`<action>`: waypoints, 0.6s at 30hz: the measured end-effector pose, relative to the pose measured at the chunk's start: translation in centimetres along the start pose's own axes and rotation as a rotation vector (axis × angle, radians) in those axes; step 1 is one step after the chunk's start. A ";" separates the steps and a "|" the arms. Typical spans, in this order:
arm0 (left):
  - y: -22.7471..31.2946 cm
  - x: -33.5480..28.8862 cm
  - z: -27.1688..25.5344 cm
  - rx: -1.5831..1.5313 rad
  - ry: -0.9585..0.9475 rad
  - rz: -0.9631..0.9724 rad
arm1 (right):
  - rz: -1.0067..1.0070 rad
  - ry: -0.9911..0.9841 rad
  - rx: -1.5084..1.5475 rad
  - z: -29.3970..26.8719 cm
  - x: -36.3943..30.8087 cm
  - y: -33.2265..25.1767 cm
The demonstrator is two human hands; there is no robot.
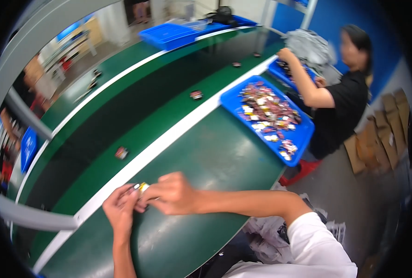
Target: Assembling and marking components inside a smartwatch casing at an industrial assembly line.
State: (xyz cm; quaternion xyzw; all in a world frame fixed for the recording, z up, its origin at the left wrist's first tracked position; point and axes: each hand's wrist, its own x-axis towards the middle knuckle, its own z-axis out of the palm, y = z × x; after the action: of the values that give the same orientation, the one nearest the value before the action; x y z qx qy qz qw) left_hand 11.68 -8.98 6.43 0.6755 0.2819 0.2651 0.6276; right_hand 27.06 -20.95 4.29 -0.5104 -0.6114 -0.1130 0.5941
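A small part with yellow, white and dark areas (143, 186) is held above the green table, just on the near side of the white rail. My left hand (119, 207) pinches it from the left, thumb and fingers closed. From the right, the curled fingers of my right hand (172, 193) close on its other side. Fingers cover most of the part, so its exact kind does not show. Up and to the right, a blue tray (254, 133) holds a heap of similar small pieces in red, yellow and white.
Beyond the white rail (169, 126) runs a green and black conveyor belt (99, 113) carrying several small pieces, one being a red-and-white piece (121, 152). A co-worker in black (338, 104) reaches over another blue tray at right. Blue bins (169, 38) stand at the far side.
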 end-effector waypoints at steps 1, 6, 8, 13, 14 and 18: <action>-0.3 0.2 0.2 -0.011 0.001 0.011 | -0.015 0.001 -0.001 0.0 -0.1 0.2; -1.0 0.5 0.7 0.020 0.028 0.027 | -0.057 0.031 0.021 0.0 0.0 0.0; -1.3 0.6 0.6 0.042 0.067 0.036 | -0.034 -0.027 0.009 0.0 -0.2 0.1; -0.7 1.1 0.8 0.043 0.103 0.035 | -0.016 -0.022 0.008 -0.8 0.2 0.3; -0.4 1.3 0.1 0.068 0.129 0.029 | -0.025 0.049 0.043 -1.1 0.6 0.3; -0.2 4.3 -4.5 0.158 0.290 0.010 | 0.004 0.091 -0.012 -2.2 0.7 1.1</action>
State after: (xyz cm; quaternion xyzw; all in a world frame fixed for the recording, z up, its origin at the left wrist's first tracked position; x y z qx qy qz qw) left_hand 11.46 -2.78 6.61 0.6787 0.3861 0.3401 0.5240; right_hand 29.42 -21.76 4.97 -0.5096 -0.5821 -0.1388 0.6183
